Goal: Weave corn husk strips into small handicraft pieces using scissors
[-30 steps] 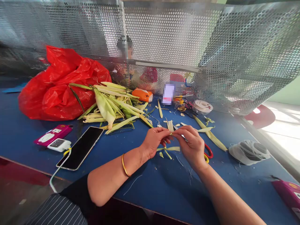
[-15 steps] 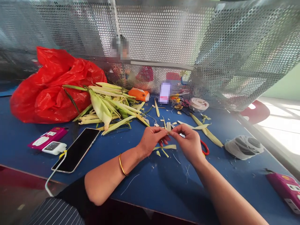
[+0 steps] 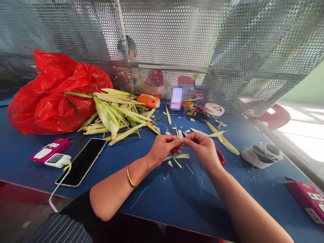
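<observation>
My left hand [image 3: 165,149] and my right hand [image 3: 201,148] meet over the middle of the blue table, both in a pinch with thumbs and forefingers close together. A small pale strip of corn husk [image 3: 180,134] shows at their fingertips; the fingers hide most of it. Under my right hand lies a pair of scissors, its red handle [image 3: 221,156] sticking out on the right. Cut husk pieces [image 3: 182,156] lie below the fingers. A pile of corn husks [image 3: 108,118] spreads out to the left beyond my left hand.
A red plastic bag [image 3: 58,98] stands behind the pile. Nearer are a black-screened phone [image 3: 82,162] and a purple power strip [image 3: 50,149]. A spool of thread [image 3: 262,155] and another power strip [image 3: 306,199] sit at right. A tape roll [image 3: 214,110] lies near the perforated metal screen [image 3: 172,37].
The view has shifted slightly. My fingertips have drawn a little closer together, and less of the husk strip shows between them. The things on the table have not moved.
</observation>
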The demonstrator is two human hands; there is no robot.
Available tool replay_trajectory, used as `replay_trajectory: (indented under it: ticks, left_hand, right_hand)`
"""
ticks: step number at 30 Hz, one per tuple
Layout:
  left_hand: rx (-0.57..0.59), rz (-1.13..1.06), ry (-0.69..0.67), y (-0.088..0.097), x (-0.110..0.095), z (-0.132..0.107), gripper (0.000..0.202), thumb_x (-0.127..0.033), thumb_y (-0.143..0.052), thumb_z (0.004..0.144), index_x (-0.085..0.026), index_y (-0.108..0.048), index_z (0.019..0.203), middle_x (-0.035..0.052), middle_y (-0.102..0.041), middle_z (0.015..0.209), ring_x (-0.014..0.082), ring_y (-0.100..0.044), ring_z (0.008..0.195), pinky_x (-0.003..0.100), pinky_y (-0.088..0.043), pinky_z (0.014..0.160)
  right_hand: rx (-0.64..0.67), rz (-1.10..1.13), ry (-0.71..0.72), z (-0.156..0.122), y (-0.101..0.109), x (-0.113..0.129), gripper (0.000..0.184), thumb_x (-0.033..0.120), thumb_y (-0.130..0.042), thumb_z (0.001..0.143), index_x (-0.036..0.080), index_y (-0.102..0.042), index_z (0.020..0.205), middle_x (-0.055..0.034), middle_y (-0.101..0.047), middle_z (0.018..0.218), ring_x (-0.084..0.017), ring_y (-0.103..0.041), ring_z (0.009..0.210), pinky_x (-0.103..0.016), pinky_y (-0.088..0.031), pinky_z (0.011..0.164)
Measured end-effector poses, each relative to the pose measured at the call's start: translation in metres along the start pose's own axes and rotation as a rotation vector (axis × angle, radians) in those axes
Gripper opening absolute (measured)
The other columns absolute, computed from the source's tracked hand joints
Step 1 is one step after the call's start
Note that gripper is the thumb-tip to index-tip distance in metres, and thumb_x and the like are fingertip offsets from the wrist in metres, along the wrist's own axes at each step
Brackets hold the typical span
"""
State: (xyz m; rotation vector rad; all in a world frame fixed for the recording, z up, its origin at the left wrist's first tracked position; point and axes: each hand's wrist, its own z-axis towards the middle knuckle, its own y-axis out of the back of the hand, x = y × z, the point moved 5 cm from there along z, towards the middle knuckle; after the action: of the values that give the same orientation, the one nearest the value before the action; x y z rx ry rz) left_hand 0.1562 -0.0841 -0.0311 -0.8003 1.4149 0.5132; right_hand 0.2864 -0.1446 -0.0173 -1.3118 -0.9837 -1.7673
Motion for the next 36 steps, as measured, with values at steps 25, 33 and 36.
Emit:
replay_trajectory:
  ticks: [25, 33, 36]
  left_hand:
    - [-0.023, -0.296, 0.214, -0.002, 0.008, -0.004, 0.020, -0.032, -0.076, 0.065, -0.016, -0.066, 0.066, 0.0035, -0.065, 0.067, 0.0091, -0.053, 0.058, 0.022, -0.033, 0.051]
    - [-0.026, -0.242, 0.194, 0.003, 0.005, -0.002, 0.018, -0.031, -0.068, 0.071, -0.015, -0.067, 0.062, 0.0014, -0.061, 0.059, 0.0073, -0.048, 0.050, 0.023, -0.031, 0.050]
    - [-0.053, -0.161, 0.127, 0.003, 0.002, -0.002, 0.020, -0.033, -0.067, 0.072, -0.016, -0.067, 0.063, 0.0026, -0.063, 0.061, 0.0088, -0.051, 0.052, 0.024, -0.033, 0.051]
  right_hand:
    - [-0.071, -0.686, 0.880, -0.016, -0.001, 0.031, 0.013, 0.017, -0.059, 0.089, 0.025, -0.068, 0.086, -0.0023, -0.070, 0.082, -0.019, -0.064, 0.078, -0.037, -0.046, 0.079]
    - [-0.033, -0.633, 0.866, -0.016, -0.002, 0.034, 0.008, 0.023, -0.062, 0.090, 0.026, -0.069, 0.091, -0.0030, -0.070, 0.084, -0.019, -0.064, 0.081, -0.036, -0.048, 0.078]
    - [-0.040, -0.617, 0.860, -0.016, -0.002, 0.033, 0.007, 0.023, -0.062, 0.090, 0.025, -0.068, 0.089, -0.0029, -0.069, 0.083, -0.019, -0.064, 0.081, -0.035, -0.048, 0.077]
